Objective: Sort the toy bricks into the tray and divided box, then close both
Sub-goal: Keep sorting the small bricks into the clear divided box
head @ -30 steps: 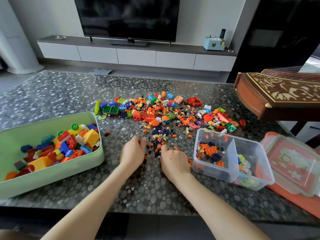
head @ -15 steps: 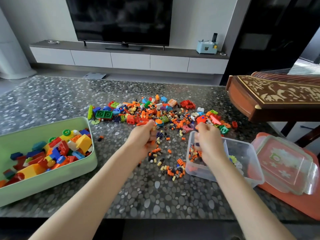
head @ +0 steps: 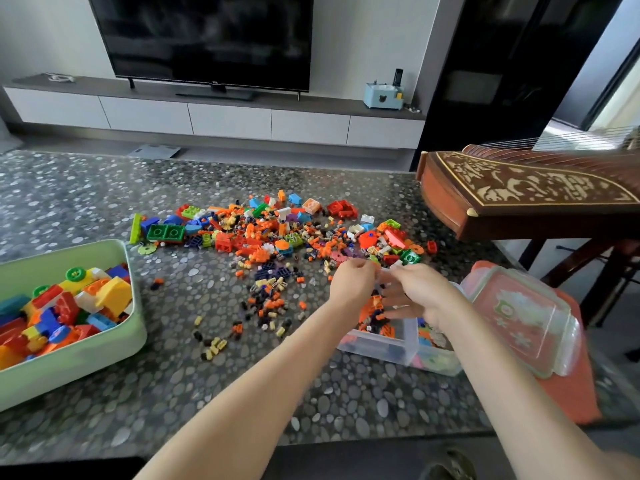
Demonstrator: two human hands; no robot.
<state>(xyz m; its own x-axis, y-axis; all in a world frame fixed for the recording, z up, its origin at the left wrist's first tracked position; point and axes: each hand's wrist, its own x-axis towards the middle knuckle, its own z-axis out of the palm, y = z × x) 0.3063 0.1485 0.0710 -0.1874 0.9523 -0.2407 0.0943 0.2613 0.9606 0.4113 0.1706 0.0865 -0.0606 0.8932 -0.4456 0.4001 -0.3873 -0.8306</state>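
The divided box [head: 375, 346] stands at the right on the desk [head: 207, 393], and we see orange and dark small bricks [head: 372, 311] heaped in its left compartment and paler pieces in the right one. Both hands hover over it. Our left hand [head: 351, 287] is curled closed above the left compartment; we cannot tell whether it holds any bricks. Our right hand [head: 419, 296] is open, fingers spread, palm down over the box.

Just right of the box its clear lid [head: 526, 317] lies on an orange lid [head: 575, 393], so neither container is closed. The green tray [head: 136, 323] at the left holds a good layer of large bricks [head: 69, 313].

We judge the sorting about midway. A broad mixed pile [head: 277, 233] lies beyond the box, with large and small pieces together, and a loose scatter of tiny bricks [head: 266, 303] sits between tray and box. All that must be sorted before both lids go on.
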